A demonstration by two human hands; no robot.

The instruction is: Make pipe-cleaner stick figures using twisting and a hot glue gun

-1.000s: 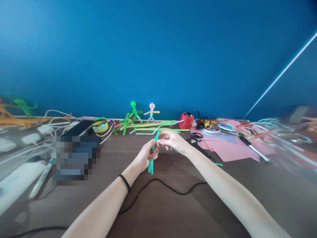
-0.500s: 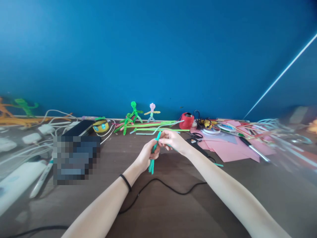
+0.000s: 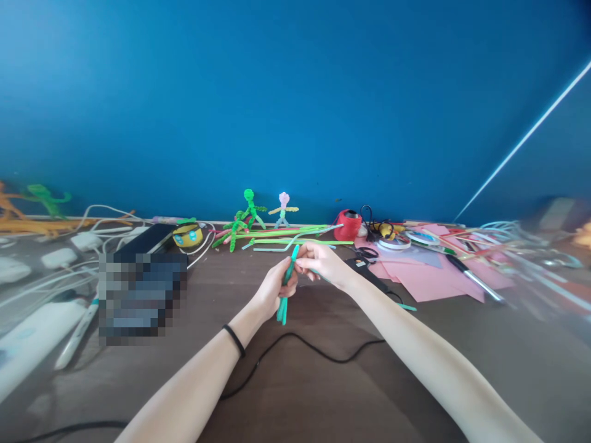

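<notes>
Teal pipe cleaners [image 3: 282,311] stand upright in a small bundle, their lower ends hanging below my left hand [image 3: 276,288], which is wrapped round them. My right hand [image 3: 323,264] pinches at the upper part of the bundle, thumb and fingers closed on a teal pipe cleaner. A length of teal runs under my right palm toward the wrist; most of it is hidden. Behind my hands lie loose green and pale blue pipe cleaners [image 3: 302,234]. A green pipe cleaner figure [image 3: 249,198] and a pink, yellow and blue one [image 3: 284,206] stand against the wall.
To the right are a red thread spool [image 3: 348,226], scissors [image 3: 367,251], a black glue gun [image 3: 369,271], pink paper sheets [image 3: 422,280] and a pen [image 3: 473,278]. On the left lie white cables and chargers [image 3: 60,258] and a yellow case [image 3: 188,235]. A black cord [image 3: 318,351] crosses the near tabletop.
Almost nothing differs. Both hands keep their grip on the teal pipe cleaners in the same place, with only a very slight shift of the fingers.
</notes>
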